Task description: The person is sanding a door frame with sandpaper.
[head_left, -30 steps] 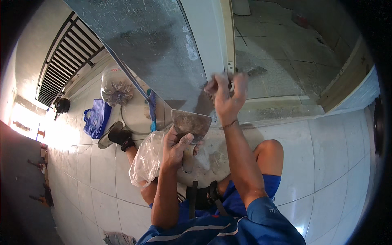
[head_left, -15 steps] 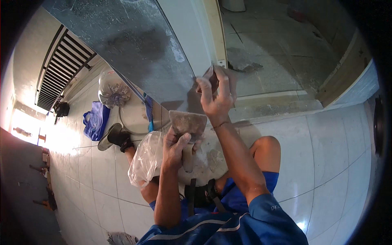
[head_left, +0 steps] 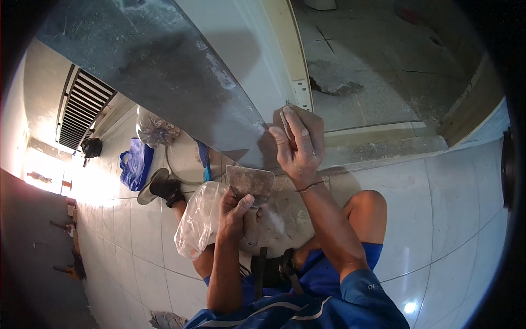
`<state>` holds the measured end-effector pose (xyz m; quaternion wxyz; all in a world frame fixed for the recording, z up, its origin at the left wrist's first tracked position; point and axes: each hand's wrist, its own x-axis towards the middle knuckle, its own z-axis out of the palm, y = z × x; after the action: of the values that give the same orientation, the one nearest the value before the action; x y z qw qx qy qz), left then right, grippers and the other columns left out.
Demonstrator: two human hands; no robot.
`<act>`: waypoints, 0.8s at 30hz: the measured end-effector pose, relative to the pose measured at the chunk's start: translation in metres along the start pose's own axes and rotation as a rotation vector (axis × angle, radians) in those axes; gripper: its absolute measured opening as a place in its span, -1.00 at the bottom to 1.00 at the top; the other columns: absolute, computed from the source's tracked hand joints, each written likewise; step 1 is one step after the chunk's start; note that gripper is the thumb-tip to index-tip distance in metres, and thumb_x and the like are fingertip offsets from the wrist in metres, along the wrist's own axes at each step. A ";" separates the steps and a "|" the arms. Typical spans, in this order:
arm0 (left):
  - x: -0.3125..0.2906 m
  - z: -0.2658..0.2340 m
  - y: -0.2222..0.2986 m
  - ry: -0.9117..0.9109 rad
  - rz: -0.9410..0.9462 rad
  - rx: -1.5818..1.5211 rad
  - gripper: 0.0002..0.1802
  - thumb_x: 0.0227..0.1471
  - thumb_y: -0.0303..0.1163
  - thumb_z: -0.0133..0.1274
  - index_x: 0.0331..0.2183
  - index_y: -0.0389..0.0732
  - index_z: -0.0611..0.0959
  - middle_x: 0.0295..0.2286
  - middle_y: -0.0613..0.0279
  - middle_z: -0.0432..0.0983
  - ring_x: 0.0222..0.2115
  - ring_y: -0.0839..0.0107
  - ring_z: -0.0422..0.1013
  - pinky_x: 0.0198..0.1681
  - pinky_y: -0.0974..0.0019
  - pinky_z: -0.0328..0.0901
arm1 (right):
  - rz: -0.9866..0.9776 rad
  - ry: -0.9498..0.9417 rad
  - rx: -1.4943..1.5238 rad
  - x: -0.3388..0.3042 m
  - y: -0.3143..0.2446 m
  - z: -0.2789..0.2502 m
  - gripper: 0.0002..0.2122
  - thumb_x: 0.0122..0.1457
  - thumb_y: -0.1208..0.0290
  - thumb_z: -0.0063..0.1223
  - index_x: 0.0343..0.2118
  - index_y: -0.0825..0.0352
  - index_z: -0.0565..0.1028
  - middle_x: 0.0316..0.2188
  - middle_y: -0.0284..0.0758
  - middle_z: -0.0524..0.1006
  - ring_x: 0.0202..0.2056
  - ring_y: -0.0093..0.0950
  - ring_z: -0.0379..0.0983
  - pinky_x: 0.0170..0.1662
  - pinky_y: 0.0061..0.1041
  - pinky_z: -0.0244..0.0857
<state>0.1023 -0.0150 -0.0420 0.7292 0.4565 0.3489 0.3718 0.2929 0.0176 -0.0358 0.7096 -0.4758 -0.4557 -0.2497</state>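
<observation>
My left hand [head_left: 234, 213] is closed round the handle of a putty knife [head_left: 250, 185], its wide blade tilted up and smeared with grey-brown residue. My right hand [head_left: 301, 143], dusty with white powder, pinches what looks like a small folded piece of sandpaper [head_left: 286, 123], mostly hidden by the fingers. Those fingers are at the lower end of the white door jamb [head_left: 263, 60], beside a metal plate [head_left: 302, 94] with holes. Left of the jamb runs a grey, dusty wall panel [head_left: 181, 71], its lower corner above the putty knife.
Between my legs lies a dusty floor patch, with a clear plastic bag [head_left: 200, 219] to its left. Farther left are a blue bag [head_left: 137, 164], a clear bag with contents [head_left: 155, 129] and a black railing [head_left: 87, 107]. A raised threshold [head_left: 383, 151] crosses the doorway at right.
In the view, both hands and the door jamb sit slightly lower. My right fingers have closed in more, covering most of the folded piece; the putty knife stays in my left hand.
</observation>
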 end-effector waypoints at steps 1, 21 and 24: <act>0.000 0.002 -0.001 -0.002 0.004 0.006 -0.66 -0.05 -0.39 0.10 -0.19 -0.25 0.45 -0.36 0.09 0.50 -0.51 0.44 0.45 -0.56 0.44 0.34 | -0.024 -0.002 0.009 0.002 0.002 -0.001 -0.69 -0.06 0.54 0.17 -0.19 0.34 0.45 -0.27 -0.24 0.46 -0.30 -0.30 0.40 -0.27 -0.43 0.33; -0.004 0.011 -0.005 0.013 0.019 0.033 -0.64 -0.05 -0.38 0.11 -0.18 -0.26 0.44 -0.35 0.09 0.51 -0.48 0.43 0.48 -0.56 0.46 0.36 | 0.064 0.029 -0.027 0.020 -0.007 0.000 -0.81 -0.03 0.60 0.15 -0.30 0.33 0.48 -0.37 -0.29 0.46 -0.40 -0.43 0.38 -0.43 -0.56 0.29; -0.006 0.010 -0.007 -0.014 0.005 -0.004 -0.65 -0.05 -0.38 0.12 -0.19 -0.26 0.44 -0.35 0.09 0.51 -0.48 0.43 0.47 -0.56 0.46 0.36 | 0.023 0.023 -0.015 0.018 -0.003 -0.004 -0.83 -0.02 0.60 0.13 -0.32 0.34 0.49 -0.39 -0.29 0.46 -0.41 -0.42 0.38 -0.43 -0.55 0.29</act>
<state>0.1094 -0.0259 -0.0441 0.7315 0.4585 0.3420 0.3713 0.3002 0.0138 -0.0191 0.7141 -0.4835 -0.4400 -0.2503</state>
